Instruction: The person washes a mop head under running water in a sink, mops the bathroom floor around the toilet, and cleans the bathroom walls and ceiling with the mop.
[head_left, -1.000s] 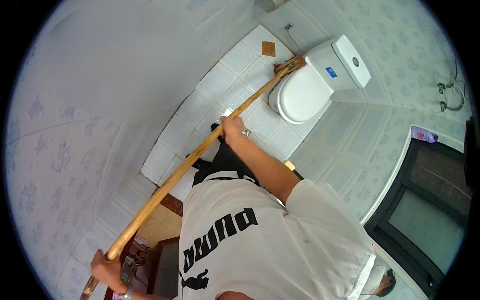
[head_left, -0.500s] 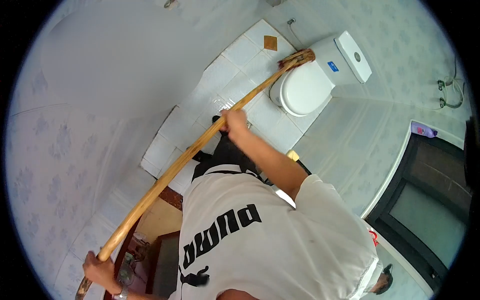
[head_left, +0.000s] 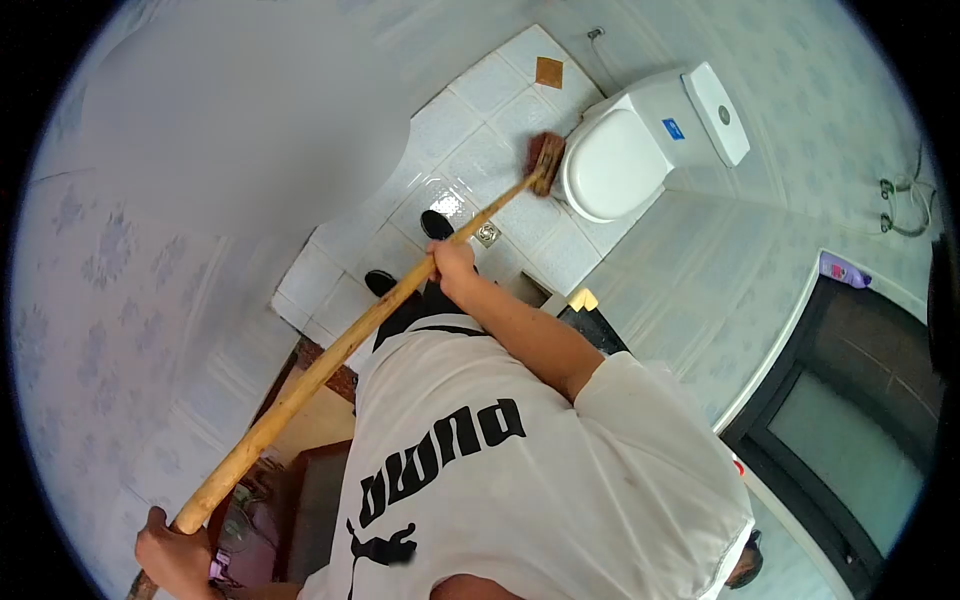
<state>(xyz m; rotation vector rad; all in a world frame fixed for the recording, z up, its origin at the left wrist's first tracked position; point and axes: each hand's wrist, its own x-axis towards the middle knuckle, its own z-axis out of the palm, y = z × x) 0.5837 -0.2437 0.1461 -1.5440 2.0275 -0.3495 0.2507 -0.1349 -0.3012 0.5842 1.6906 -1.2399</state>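
Note:
A long wooden pole [head_left: 310, 380] runs diagonally from the lower left up to a reddish-brown brush head [head_left: 545, 162]. The head rests on the tiled floor [head_left: 482, 85] beside the front of the white toilet [head_left: 615, 165], whose lid is down. My left hand [head_left: 175, 555] is closed round the pole near its lower-left end. Farther up, my right hand [head_left: 452, 265] grips it near the middle, above my black shoes [head_left: 435, 224].
A floor drain [head_left: 487, 235] lies below the brush head. A brown square [head_left: 549, 72] is on the floor near the back corner. At right, a purple bottle [head_left: 843, 271] stands by the dark-framed window [head_left: 840, 430]. A yellow object [head_left: 582, 299] sits past my right forearm.
The brush head has moved from beside the toilet's rear toward its front, down and left in view. Both hands keep hold of the pole; my left hand is lower and farther left.

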